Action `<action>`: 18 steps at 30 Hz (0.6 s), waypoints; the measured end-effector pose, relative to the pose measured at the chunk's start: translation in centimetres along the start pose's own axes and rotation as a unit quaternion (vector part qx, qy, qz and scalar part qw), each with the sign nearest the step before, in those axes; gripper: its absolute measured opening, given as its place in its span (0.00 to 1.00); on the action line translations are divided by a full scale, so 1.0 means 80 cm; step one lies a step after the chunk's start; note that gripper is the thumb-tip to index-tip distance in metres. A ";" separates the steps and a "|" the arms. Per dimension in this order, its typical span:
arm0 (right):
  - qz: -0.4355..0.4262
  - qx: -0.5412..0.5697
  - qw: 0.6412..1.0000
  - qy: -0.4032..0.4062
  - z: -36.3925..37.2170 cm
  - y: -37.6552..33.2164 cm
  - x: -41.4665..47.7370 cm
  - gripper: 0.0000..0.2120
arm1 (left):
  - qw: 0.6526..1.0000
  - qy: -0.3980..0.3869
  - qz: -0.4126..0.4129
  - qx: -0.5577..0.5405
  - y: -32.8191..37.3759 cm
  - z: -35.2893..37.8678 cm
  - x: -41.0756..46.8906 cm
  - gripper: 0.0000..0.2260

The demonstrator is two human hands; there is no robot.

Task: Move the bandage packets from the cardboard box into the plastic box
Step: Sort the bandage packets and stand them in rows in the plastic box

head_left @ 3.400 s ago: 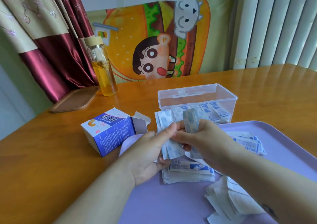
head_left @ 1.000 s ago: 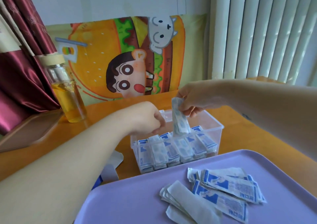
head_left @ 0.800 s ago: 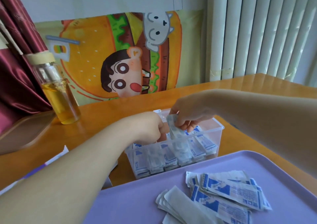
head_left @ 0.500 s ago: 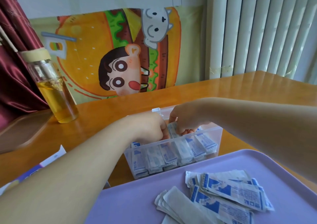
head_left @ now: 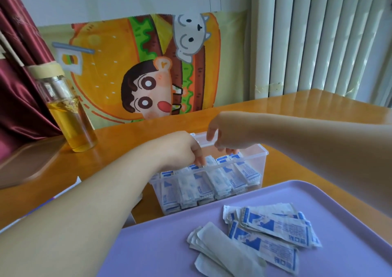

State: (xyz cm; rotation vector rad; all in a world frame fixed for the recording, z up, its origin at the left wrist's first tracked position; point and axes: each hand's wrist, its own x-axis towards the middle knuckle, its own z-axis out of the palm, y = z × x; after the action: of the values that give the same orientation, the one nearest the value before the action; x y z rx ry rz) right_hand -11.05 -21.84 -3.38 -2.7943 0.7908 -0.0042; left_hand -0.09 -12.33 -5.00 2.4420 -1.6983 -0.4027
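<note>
One moment on, the right hand (head_left: 229,135) has lifted empty.

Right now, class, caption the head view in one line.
Left hand and right hand dip into the plastic box of bandage packets; loose packets lie on the purple tray.

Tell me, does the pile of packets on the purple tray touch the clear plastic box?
Apart. The head view shows a strip of bare tray between the pile of packets and the plastic box.

No legible text; only blurred blue print on the bandage packets (head_left: 273,232).
</note>
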 end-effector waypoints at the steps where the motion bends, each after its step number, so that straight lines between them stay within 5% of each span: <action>1: -0.009 0.001 0.999 0.037 -0.003 -0.002 -0.010 0.12 | 0.999 0.030 0.002 -0.022 0.002 -0.002 -0.007 0.15; 4: -0.042 0.036 0.984 0.167 -0.012 -0.006 -0.050 0.09 | 0.983 0.159 0.028 -0.089 0.008 -0.007 -0.036 0.16; 7: -0.080 0.035 0.985 0.151 -0.009 -0.009 -0.100 0.05 | 0.961 0.231 0.092 -0.118 0.016 0.000 -0.084 0.15; 11: -0.092 -0.013 0.995 -0.031 0.025 -0.019 -0.160 0.05 | 0.988 0.095 0.110 -0.046 0.018 0.033 -0.148 0.08; 13: -0.109 -0.018 0.992 -0.063 0.039 -0.028 -0.178 0.06 | 0.997 0.005 0.079 -0.012 0.012 0.053 -0.169 0.03; 18: -0.169 -0.032 0.981 -0.089 0.063 -0.058 -0.190 0.09 | 0.996 -0.083 0.021 0.022 0.008 0.078 -0.189 0.14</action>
State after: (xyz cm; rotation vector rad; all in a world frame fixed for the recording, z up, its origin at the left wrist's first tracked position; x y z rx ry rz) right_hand -21.26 -9.03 -6.31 -2.9014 0.2758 0.2114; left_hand -7.49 1.81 -8.70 2.4601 -1.8366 -0.5838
